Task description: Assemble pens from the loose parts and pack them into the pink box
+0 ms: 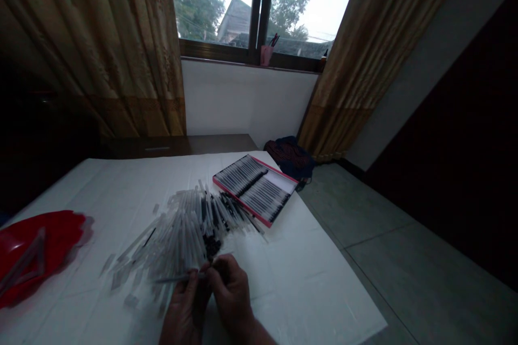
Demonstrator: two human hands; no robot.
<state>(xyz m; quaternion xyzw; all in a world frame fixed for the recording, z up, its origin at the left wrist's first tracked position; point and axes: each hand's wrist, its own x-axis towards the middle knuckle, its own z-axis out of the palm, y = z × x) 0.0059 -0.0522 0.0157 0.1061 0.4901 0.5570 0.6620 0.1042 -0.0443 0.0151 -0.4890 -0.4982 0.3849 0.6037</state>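
Observation:
Low in the middle of the view, my left hand point(183, 310) pinches a slim pen point(172, 279) that points out to the left. My right hand point(233, 288) is closed with its fingertips at the pen's other end; any small part between them is hidden. Just beyond my hands lies a loose heap of clear pen barrels point(182, 232). Darker pen pieces point(216, 210) spread along its right side. Small black parts point(212, 246) are piled right in front of my fingers. Behind the heap, a red-edged tray point(256, 214) holds pens in two rows.
A red plastic bag point(48, 237) with clear strips on it lies at the left. White sheeting point(307, 280) covers the table. Past its right edge are the tiled floor point(376, 237) and a dark cloth bundle point(289, 155). A pink cup point(266, 55) stands on the windowsill.

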